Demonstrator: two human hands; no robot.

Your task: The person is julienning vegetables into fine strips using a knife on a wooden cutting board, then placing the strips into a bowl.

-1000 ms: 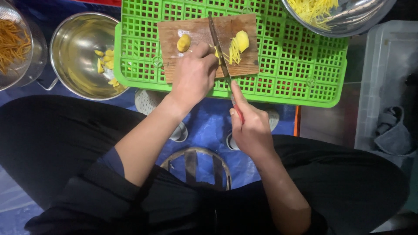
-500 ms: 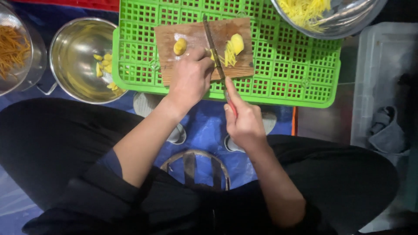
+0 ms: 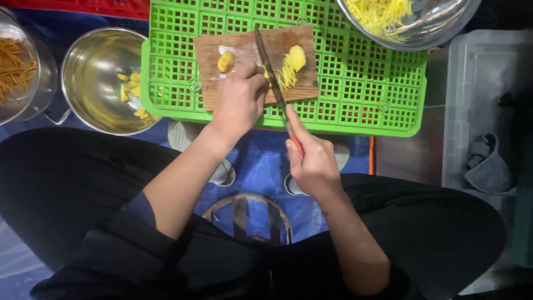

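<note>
A wooden cutting board lies on a green crate. The left hand presses down on the board's near side and hides the yellow piece under it. The right hand, nearer than the board, is wrapped tight around a knife; its handle is mostly hidden, and its blade lies across the board beside yellow strips.

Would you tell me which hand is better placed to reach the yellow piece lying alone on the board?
Left. The left hand rests just below the lone yellow piece, while the right hand grips the knife.
</note>
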